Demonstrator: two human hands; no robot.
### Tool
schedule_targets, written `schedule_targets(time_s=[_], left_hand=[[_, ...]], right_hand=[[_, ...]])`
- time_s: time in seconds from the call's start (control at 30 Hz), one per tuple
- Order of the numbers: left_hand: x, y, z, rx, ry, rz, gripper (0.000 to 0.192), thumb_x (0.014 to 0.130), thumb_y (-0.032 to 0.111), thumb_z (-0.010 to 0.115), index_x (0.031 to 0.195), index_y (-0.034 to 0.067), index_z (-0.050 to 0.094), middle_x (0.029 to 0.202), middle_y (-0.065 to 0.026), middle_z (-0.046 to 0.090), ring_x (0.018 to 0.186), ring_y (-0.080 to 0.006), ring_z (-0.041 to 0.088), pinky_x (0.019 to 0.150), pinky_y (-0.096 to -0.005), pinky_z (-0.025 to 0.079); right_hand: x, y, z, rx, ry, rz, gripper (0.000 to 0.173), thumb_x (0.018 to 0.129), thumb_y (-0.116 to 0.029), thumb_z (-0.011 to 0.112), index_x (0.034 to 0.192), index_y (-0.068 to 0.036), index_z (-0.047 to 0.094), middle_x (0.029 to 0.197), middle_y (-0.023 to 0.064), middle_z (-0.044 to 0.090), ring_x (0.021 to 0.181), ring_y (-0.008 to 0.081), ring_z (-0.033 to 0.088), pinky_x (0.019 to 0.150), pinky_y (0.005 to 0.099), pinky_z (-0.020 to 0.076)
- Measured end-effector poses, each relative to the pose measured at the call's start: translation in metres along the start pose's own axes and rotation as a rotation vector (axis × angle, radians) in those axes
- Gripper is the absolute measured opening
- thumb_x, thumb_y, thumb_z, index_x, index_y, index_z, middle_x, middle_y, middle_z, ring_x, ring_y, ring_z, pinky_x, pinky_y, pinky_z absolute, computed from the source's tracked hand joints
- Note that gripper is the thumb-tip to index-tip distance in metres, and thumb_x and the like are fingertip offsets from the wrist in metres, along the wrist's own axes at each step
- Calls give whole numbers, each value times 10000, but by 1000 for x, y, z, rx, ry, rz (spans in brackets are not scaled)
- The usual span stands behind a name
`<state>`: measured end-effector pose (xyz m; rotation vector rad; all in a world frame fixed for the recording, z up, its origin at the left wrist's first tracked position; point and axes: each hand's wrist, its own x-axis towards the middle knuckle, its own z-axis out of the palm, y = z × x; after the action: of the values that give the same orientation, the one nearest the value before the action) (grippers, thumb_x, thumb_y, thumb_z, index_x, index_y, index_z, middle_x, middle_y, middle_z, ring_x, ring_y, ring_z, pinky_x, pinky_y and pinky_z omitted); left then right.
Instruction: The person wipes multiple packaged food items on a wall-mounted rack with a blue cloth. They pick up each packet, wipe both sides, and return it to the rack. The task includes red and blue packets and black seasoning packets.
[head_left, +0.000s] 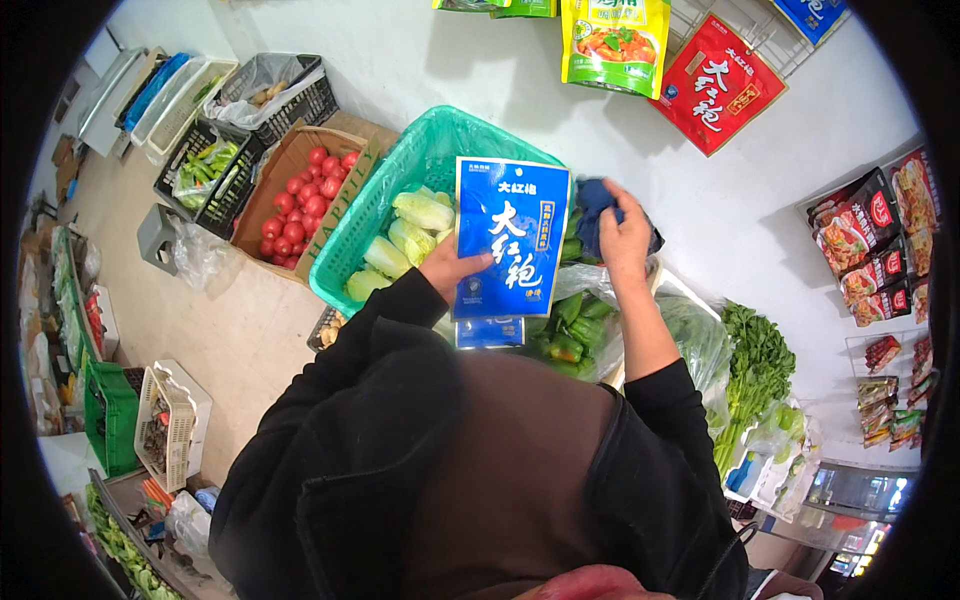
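Observation:
My left hand (450, 268) holds a blue printed food packet (504, 225) by its left edge, with the thumb across its front. Part of a second blue packet (489, 332) shows beneath it. To the right, my right hand (626, 232) grips a dark blue cloth (594, 214). Behind the packet, a green plastic basket (442, 124) lined with clear film holds napa cabbages (421, 212). Green peppers (581, 330) lie in a clear bag below my right hand.
A cardboard box (262, 187) of tomatoes (309, 201) and a black crate (217, 217) of green peppers stand left. Celery (746, 375) lies right. A yellow-green packet (615, 45) and a red packet (720, 84) hang on a wall rack ahead. Dark red packets (862, 232) hang further right.

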<state>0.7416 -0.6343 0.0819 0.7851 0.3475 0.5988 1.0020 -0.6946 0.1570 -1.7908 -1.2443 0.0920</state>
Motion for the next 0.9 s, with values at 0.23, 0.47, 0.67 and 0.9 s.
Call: schedule_targets(time_s=[0.23,0.47,0.67,0.9], left_hand=[[40,17,33,-358,-88,-27,571,996,486,410,1401,84,392,1303,-123,555,1162,-237,573,986,-411,481],[49,82,23,-302,62,200,622,1014,511,305,1436,57,351,1394,-157,487,1246,-322,508,1045,-496,405],[37,102,26,-190,153,250,629,1011,505,335,1442,47,334,1416,-142,470,1253,-315,498,1037,-489,414],[39,77,72,-175,-93,130,664,994,509,387,1466,55,277,1428,-161,443,1259,-319,492,1043,-484,413]], right_hand=[[-7,-89,18,-229,-117,-751,444,741,-53,602,1181,-107,628,1250,105,597,1149,306,555,939,412,450],[-78,-72,27,-133,-292,-781,429,665,0,629,1071,-126,683,1152,59,638,1081,282,569,903,395,462],[-50,-56,-29,405,-96,16,362,781,43,426,1059,-3,654,1110,97,656,1084,190,587,987,313,425],[22,-103,-62,111,238,-540,441,777,76,496,1181,-47,622,1237,140,609,1148,304,563,1020,372,405]])
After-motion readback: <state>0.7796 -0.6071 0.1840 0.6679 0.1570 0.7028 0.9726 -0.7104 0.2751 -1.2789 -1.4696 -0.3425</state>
